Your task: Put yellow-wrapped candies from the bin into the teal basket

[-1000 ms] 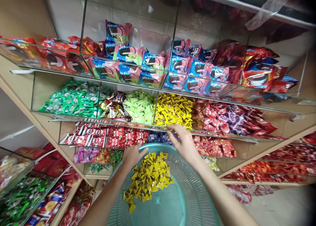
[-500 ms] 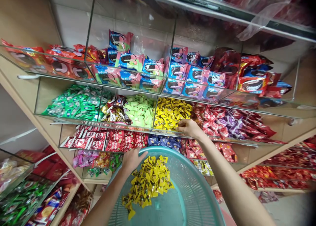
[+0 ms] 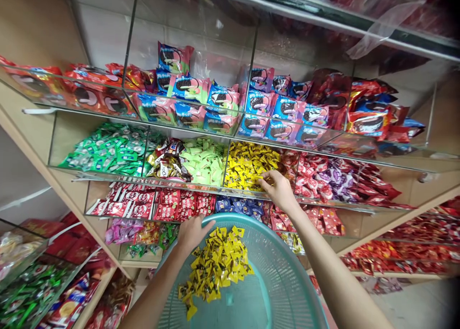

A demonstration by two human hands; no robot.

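My left hand point(image 3: 192, 233) grips the far rim of a round teal plastic basket point(image 3: 280, 276), thumb over the edge. A heap of small yellow wrapped candies point(image 3: 215, 264) lies inside the basket. My right hand point(image 3: 278, 189) reaches into the glass bin of yellow candies point(image 3: 247, 163) on the middle shelf, fingers curled down into the pile. What the fingers hold is hidden by the hand and the candies.
Glass-fronted shelves hold green candies point(image 3: 108, 149), light green candies point(image 3: 203, 158), red and purple candies point(image 3: 330, 175) and blue and pink cookie packs point(image 3: 223, 101). Red packets point(image 3: 143, 199) fill the bin below. More candy bins stand at the lower left point(image 3: 32, 281).
My right hand rose from above the basket to the yellow candy bin and has sunk its fingers into the pile. The left hand and basket stayed put.
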